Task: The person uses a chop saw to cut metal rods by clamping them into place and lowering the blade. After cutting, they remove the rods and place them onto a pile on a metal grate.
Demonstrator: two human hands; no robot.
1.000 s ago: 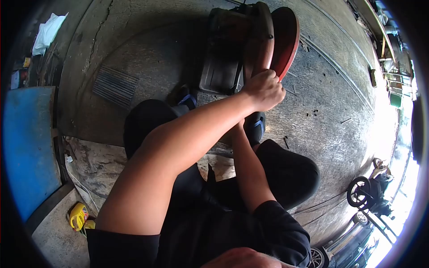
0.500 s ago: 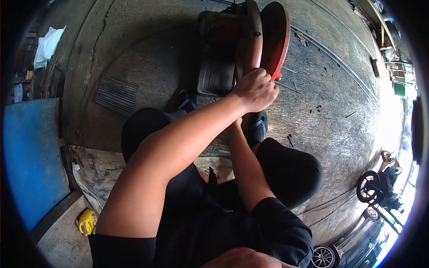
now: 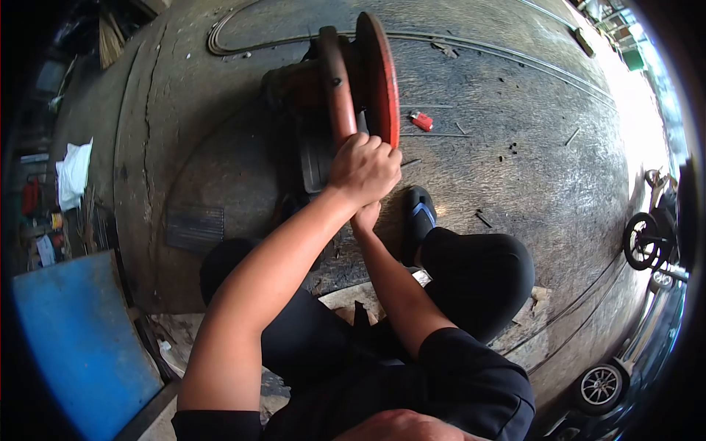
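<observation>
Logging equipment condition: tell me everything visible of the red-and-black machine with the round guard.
The red-and-black machine sits on the grey, worn floor in front of the person. On its right, a large red disc-shaped guard stands nearly edge-on. Beside that, a thick curved handle goes from blackish to red, with one dark spot. It looks like scuffed painted metal. A dark grey rectangular part shows low down. The left hand grips the handle's near end; the right hand's contact is hidden.

On my remote feed, one head-worn camera faces forward and down, looking from above the near knees [image 3: 482, 283] past both hands [image 3: 365, 169], its wide, rounded view taking in far floor [image 3: 456, 191].
</observation>
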